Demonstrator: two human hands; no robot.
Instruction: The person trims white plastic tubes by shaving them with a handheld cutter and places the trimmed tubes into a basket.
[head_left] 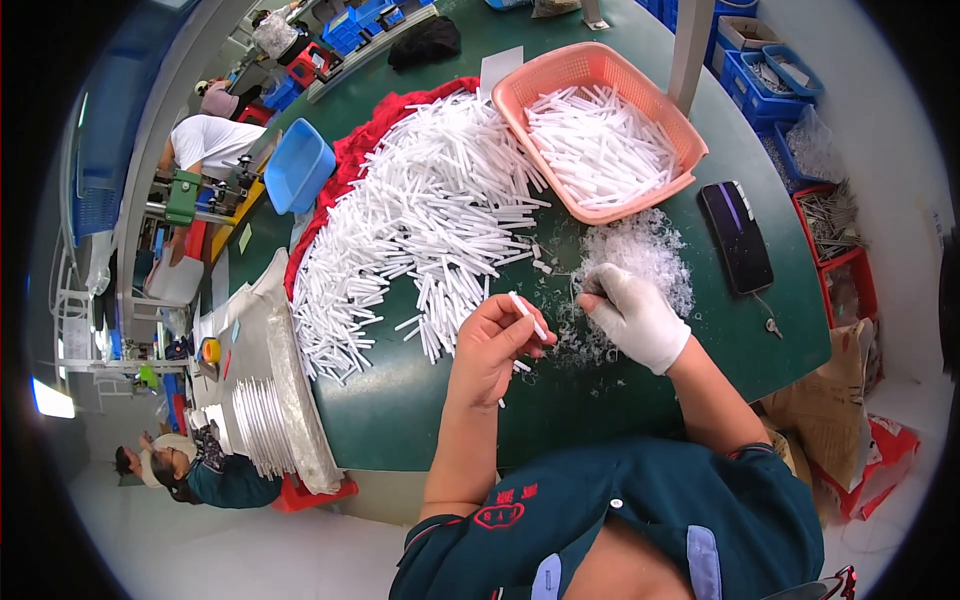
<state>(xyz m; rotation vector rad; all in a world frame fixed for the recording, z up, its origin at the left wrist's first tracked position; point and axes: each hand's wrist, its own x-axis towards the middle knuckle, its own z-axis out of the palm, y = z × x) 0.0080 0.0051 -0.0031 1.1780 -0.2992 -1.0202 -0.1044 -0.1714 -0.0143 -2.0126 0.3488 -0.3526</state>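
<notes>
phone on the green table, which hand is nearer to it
Right. The gloved right hand is left of the phone and a little closer to the person; the bare left hand is farther left, holding a white tube.

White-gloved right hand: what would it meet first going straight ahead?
Probably the short white cylindrical pieces, then the heap of slim white tubes; the height of the right hand is unclear.

Smooth white plastic-looking tubes (440, 190), rumpled red cloth (352, 150)
Pink rectangular basket (570, 68) looks plastic too, green desk (735, 340) kinda shiny
</notes>
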